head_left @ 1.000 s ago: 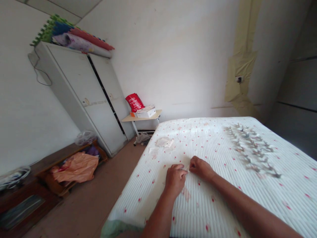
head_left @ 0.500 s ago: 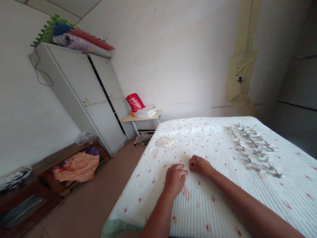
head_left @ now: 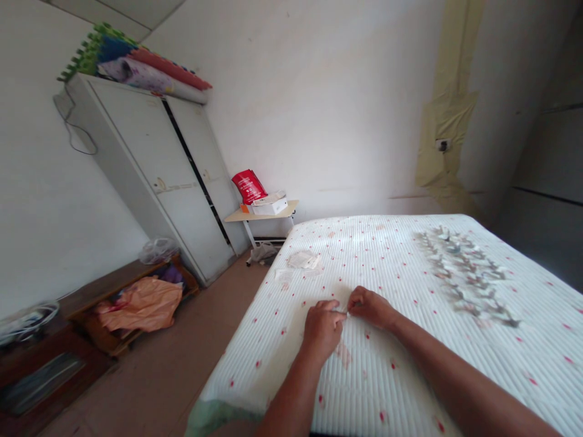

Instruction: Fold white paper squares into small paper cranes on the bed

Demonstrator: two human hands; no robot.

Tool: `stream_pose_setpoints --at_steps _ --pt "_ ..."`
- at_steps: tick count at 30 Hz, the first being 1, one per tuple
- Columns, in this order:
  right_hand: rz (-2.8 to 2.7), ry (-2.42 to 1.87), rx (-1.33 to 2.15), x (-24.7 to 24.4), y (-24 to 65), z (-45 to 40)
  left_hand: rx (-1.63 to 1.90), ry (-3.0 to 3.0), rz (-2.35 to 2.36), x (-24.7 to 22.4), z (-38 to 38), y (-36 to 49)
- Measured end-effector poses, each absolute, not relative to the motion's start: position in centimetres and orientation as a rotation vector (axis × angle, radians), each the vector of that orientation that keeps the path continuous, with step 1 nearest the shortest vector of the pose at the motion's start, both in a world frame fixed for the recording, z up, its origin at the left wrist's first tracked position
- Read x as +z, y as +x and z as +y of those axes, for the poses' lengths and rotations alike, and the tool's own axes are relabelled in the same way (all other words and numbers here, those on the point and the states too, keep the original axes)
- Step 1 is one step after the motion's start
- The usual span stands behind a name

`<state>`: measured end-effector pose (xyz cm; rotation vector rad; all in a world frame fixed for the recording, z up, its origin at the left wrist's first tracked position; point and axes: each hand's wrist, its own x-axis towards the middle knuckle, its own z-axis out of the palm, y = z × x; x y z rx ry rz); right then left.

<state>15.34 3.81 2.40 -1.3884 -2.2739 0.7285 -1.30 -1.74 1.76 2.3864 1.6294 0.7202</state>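
A: Fingers (head_left: 337, 316) of the left hand (head_left: 321, 334): bent, tips low over the bed, pointing toward the other hand. How firmly they grip, I cannot tell.

B: And the right hand (head_left: 372, 306)?

A: Fingers curled in tight, a narrow pinch. They seem to have one edge of a small pale piece (head_left: 345, 310). It lies between the two sets of fingertips, mostly hidden; its shape is too small to make out.

B: What is under the fingers?

A: The bed (head_left: 364, 382), its white ribbed cover marked with red spots. Both forearms reach in over its near side.

B: Well to the right of the fingers?

A: Many small grey-white pieces (head_left: 476, 281), pointed in outline, ranged in rough rows on the cover. Blurred; they could be folded paper, I cannot be sure.

B: Beyond the fingers, to the left?

A: Thin pale sheets (head_left: 304, 260) lying flat near the bed's edge. Farther off, past that edge, a small bench (head_left: 235, 216) bearing a red bag (head_left: 249, 186) and a white box (head_left: 270, 207).

B: Farther left?

A: A tall grey cabinet (head_left: 136, 152), rolled and stacked mats (head_left: 159, 79) on top.
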Motion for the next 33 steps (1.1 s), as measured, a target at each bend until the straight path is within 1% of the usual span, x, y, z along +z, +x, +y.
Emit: stream_pose_setpoints --at_steps 7,15,21,26,29,33 --pt "-2.33 -1.468 0.674 3.0 15.0 3.5 0.715 2.379 1.629 1.9 -1.8 -1.2" --pt "-2.301 -1.631 0.585 2.3 14.5 3.9 0.718 2.402 1.609 1.7 -2.0 -1.4" --pt "-2.323 -1.586 0.519 2.5 14.5 3.3 0.76 2.41 1.604 1.4 -2.1 -1.4" --pt "-2.31 -1.596 0.529 2.5 14.5 3.3 0.798 2.493 1.538 2.0 -2.7 -1.0" --pt "-2.3 -1.604 0.539 2.3 14.4 3.4 0.781 2.546 1.462 2.4 -3.0 -0.8" --pt "-2.292 -1.598 0.535 2.3 14.4 3.4 0.726 2.566 1.481 2.5 -3.1 -0.7"
